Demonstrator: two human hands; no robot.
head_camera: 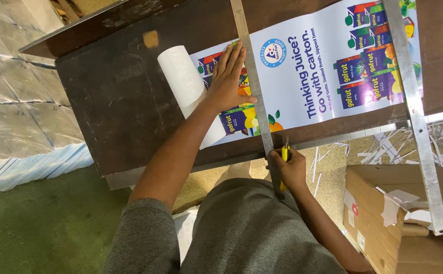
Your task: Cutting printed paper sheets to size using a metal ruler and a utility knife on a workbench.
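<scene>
Knife [284,155] in right hand [290,170], beside ruler [254,91].

The person wears a grey short-sleeved shirt of plain knit. Both forearms are bare below the sleeves. The left hand [230,76] and right hand [290,170] carry no gloves.

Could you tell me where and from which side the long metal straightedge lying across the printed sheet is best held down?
Press flat on the metal straightedge from its left side at mid-length, as the left hand does: palm on the printed sheet, fingertips against the strip's edge. It is thin, flat and long, so a downward press probably suits it better than a pinch, and the right hand keeps the yellow knife along the other side.
</scene>
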